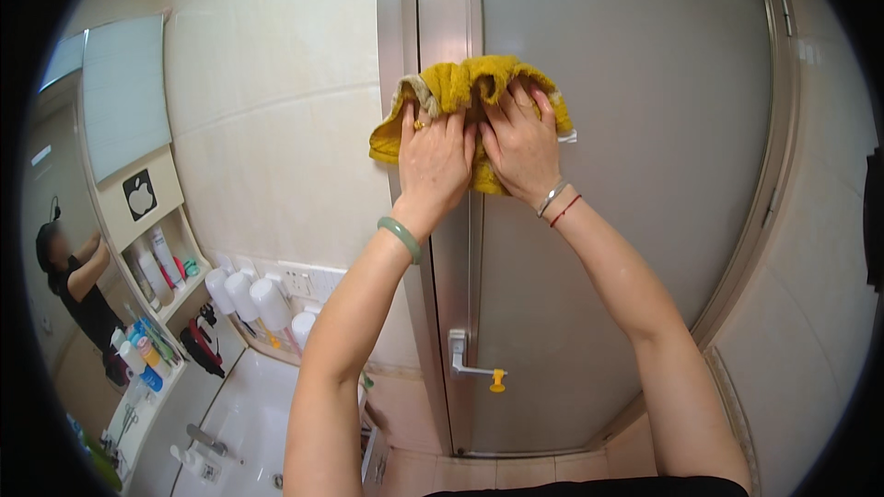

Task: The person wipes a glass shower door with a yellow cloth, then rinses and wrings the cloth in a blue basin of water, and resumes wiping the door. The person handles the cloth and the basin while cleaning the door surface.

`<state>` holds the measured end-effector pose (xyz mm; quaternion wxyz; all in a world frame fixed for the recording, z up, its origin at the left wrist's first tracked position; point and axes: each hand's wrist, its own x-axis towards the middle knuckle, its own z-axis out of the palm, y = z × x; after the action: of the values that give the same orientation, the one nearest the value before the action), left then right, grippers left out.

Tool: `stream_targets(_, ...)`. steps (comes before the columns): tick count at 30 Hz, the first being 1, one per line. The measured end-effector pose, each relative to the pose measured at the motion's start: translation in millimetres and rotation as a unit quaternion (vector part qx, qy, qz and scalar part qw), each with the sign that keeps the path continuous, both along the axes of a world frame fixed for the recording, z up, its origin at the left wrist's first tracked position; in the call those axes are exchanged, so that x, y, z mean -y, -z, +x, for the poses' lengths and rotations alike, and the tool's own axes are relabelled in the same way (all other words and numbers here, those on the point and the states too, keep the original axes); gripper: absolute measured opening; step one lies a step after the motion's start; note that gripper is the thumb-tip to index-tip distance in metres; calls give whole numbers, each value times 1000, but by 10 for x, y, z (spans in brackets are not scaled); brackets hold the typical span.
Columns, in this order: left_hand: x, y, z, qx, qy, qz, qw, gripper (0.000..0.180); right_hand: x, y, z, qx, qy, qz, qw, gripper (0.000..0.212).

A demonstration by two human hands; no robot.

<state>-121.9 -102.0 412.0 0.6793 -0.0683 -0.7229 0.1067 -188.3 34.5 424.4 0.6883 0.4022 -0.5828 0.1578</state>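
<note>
A mustard-yellow cloth (451,83) is bunched under both of my hands against the metal frame (451,267) of a frosted-glass door (589,294). My left hand (433,161), with a gold ring and a green bangle at the wrist, presses on the cloth's left part, its fingertips tucked into the folds. Beside it, my right hand (523,152) grips the right part, with some fingers hidden in the fabric. A small white edge shows at the cloth's right side. Well below the hands is the door handle (474,369), a yellow piece hanging from its end.
At lower left is a white sink (249,405) with a faucet (207,439). White cups (269,302) hang on the tiled wall above it. Shelves (180,290) hold bottles and tubes next to a mirror (55,166). A pale tiled wall (810,313) rises right of the door.
</note>
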Motion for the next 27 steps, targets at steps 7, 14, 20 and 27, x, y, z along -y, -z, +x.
stream_targets(7,70,-1149,-106,-21,-31,2,999,41,118,-1113,-174,-84,48,-42,994,41)
stream_targets(14,85,-1942,-194,-39,-58,-8,998,46,157,-1932,-281,-141,78,-84,983,43)
stream_targets(20,87,-2631,-353,-94,-58,-12,994,49,120,-2647,-371,-183,106,-104,972,43)
stream_targets(27,-34,-2983,-539,-93,-73,-25,993,52,-80,-2882,-500,-176,123,-101,971,43)
